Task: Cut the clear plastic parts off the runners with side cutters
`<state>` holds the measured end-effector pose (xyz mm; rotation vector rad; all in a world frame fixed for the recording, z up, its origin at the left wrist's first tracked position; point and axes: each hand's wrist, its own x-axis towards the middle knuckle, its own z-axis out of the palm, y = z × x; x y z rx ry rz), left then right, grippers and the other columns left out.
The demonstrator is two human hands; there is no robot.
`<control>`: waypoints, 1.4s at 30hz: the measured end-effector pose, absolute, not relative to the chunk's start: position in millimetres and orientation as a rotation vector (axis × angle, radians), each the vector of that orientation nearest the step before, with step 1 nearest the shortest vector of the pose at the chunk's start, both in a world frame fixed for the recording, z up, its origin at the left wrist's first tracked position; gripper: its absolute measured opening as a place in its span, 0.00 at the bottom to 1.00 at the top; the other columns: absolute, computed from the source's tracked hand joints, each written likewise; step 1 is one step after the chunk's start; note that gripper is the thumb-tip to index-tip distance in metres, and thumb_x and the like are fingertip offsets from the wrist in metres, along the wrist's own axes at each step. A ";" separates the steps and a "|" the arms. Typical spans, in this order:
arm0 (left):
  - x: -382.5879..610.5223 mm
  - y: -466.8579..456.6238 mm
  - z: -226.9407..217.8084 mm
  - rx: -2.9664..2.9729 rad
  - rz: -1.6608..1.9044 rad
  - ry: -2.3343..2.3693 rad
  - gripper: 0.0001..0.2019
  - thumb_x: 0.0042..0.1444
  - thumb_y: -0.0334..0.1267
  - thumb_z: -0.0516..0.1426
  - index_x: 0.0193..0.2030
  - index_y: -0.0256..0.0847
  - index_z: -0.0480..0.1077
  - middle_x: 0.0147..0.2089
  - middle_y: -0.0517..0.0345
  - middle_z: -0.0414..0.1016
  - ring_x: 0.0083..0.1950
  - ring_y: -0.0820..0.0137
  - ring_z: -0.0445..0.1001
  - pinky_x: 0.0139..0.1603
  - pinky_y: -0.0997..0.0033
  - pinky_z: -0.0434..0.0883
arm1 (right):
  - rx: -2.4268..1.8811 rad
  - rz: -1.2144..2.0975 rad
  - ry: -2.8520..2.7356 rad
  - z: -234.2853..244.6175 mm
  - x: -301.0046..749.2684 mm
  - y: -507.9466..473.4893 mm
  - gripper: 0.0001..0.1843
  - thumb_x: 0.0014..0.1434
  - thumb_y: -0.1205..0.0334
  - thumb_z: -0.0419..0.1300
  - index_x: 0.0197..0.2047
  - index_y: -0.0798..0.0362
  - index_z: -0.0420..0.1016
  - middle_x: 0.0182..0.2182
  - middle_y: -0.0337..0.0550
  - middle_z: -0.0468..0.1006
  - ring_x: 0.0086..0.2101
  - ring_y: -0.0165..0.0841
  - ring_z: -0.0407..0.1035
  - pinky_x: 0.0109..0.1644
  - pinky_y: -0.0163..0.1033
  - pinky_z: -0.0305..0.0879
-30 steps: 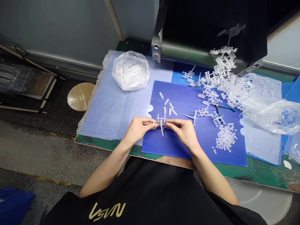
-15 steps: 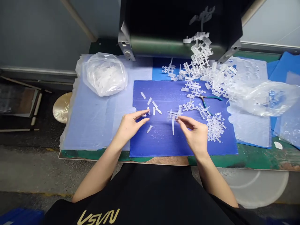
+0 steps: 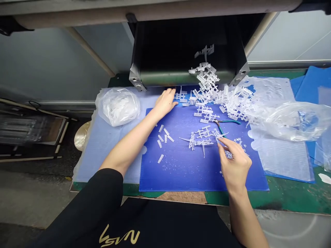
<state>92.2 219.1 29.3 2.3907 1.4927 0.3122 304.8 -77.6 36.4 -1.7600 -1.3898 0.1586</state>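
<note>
My left hand [image 3: 166,102] reaches to the back edge of the blue sheet [image 3: 181,179], below the dark chute. Its fingers are stretched out just left of a clear plastic sprue [image 3: 181,96]; whether they touch it I cannot tell. On the right, my right hand [image 3: 235,160] pinches a small branched sprue [image 3: 218,134] between thumb and forefinger, low over the sheet. Beside it on the left lie more sprues [image 3: 203,142] with parts attached. Several loose clear strips [image 3: 166,138] are scattered on the left of the sheet. Small clear bits [image 3: 229,154] are partly hidden behind my right hand.
Teal-handled nippers [image 3: 227,121] lie behind my right hand. A heap of sprues [image 3: 234,101] spills from the dark chute [image 3: 186,77]. A clear bag of parts [image 3: 119,107] stands at left, another plastic bag [image 3: 297,120] at right. An overhead bar [image 3: 165,15] crosses the top.
My left hand has moved from the loose strips up and away to the back of the sheet. My right hand has shifted right, and the sprue it held lies on the sheet. The view has tilted up.
</note>
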 end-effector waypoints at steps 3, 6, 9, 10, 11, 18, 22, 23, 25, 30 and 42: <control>92.9 238.3 27.7 2.402 0.298 1.417 0.22 0.65 0.29 0.61 0.65 0.30 0.74 0.64 0.34 0.78 0.65 0.49 0.76 0.70 0.47 0.70 | -1.762 0.145 -1.394 42.4 307.1 -81.4 0.10 0.73 0.62 0.63 0.52 0.47 0.86 0.46 0.46 0.89 0.46 0.45 0.84 0.56 0.56 0.79; 71.1 228.7 42.1 2.393 0.364 1.417 0.21 0.65 0.28 0.59 0.64 0.32 0.76 0.63 0.37 0.80 0.64 0.51 0.78 0.71 0.47 0.69 | -1.743 0.155 -1.399 57.2 301.4 -82.6 0.09 0.73 0.62 0.63 0.51 0.46 0.86 0.44 0.45 0.89 0.43 0.44 0.84 0.55 0.54 0.80; 33.2 188.6 69.2 2.404 0.467 1.335 0.22 0.65 0.30 0.59 0.66 0.37 0.76 0.65 0.45 0.80 0.65 0.56 0.78 0.74 0.51 0.69 | -1.687 0.263 -1.409 77.5 284.4 -75.9 0.13 0.73 0.60 0.64 0.57 0.44 0.84 0.48 0.44 0.88 0.43 0.42 0.84 0.54 0.52 0.83; 20.0 169.8 79.5 2.417 0.503 1.203 0.22 0.66 0.32 0.60 0.66 0.39 0.77 0.65 0.47 0.81 0.65 0.57 0.79 0.74 0.52 0.70 | -1.652 0.355 -1.418 83.8 276.6 -71.1 0.16 0.73 0.60 0.64 0.61 0.43 0.83 0.51 0.44 0.87 0.44 0.41 0.85 0.55 0.52 0.83; 7.8 149.5 89.9 2.426 0.493 1.045 0.21 0.67 0.35 0.60 0.65 0.41 0.78 0.65 0.49 0.81 0.66 0.57 0.79 0.73 0.53 0.71 | -1.611 0.494 -1.433 89.1 268.3 -65.1 0.20 0.73 0.58 0.64 0.66 0.43 0.80 0.56 0.45 0.86 0.46 0.42 0.85 0.57 0.52 0.83; -43.1 40.9 127.5 2.173 0.284 0.765 0.20 0.71 0.38 0.55 0.66 0.53 0.77 0.68 0.55 0.79 0.73 0.57 0.75 0.78 0.49 0.68 | -1.362 1.406 -1.588 96.1 221.5 -28.6 0.13 0.67 0.54 0.70 0.53 0.46 0.90 0.44 0.44 0.90 0.41 0.45 0.86 0.55 0.53 0.84; -59.3 7.6 97.5 1.491 0.582 0.958 0.34 0.66 0.44 0.64 0.77 0.50 0.64 0.74 0.49 0.72 0.70 0.57 0.78 0.74 0.49 0.74 | -1.346 1.517 -1.398 85.0 208.3 -36.0 0.18 0.67 0.50 0.70 0.54 0.50 0.87 0.46 0.48 0.90 0.45 0.44 0.87 0.55 0.50 0.85; -61.4 -1.4 86.6 1.279 0.564 0.940 0.35 0.66 0.47 0.64 0.78 0.46 0.64 0.70 0.44 0.76 0.64 0.56 0.83 0.68 0.49 0.79 | -1.350 1.526 -1.347 81.1 205.0 -39.5 0.20 0.66 0.50 0.70 0.57 0.51 0.86 0.47 0.48 0.90 0.47 0.44 0.86 0.57 0.50 0.84; -63.8 -19.4 66.6 1.030 0.538 0.978 0.33 0.62 0.50 0.67 0.70 0.38 0.73 0.60 0.40 0.84 0.56 0.55 0.87 0.64 0.50 0.83 | -1.362 1.555 -1.277 72.6 198.6 -46.5 0.23 0.65 0.50 0.72 0.59 0.50 0.85 0.48 0.48 0.89 0.51 0.45 0.85 0.61 0.52 0.82; -70.1 -46.4 43.5 0.942 0.647 1.121 0.20 0.56 0.48 0.72 0.52 0.42 0.85 0.52 0.49 0.88 0.56 0.58 0.87 0.69 0.53 0.80 | -1.417 1.677 -1.243 57.7 188.3 -56.7 0.22 0.60 0.48 0.75 0.53 0.51 0.89 0.46 0.48 0.90 0.47 0.48 0.87 0.58 0.56 0.84; -76.4 -61.0 30.6 0.913 0.722 1.355 0.21 0.55 0.52 0.72 0.50 0.41 0.85 0.49 0.49 0.89 0.52 0.52 0.88 0.66 0.48 0.82 | -1.482 1.566 -1.314 40.5 157.2 -45.1 0.16 0.60 0.50 0.76 0.47 0.50 0.90 0.45 0.45 0.90 0.48 0.47 0.86 0.60 0.52 0.82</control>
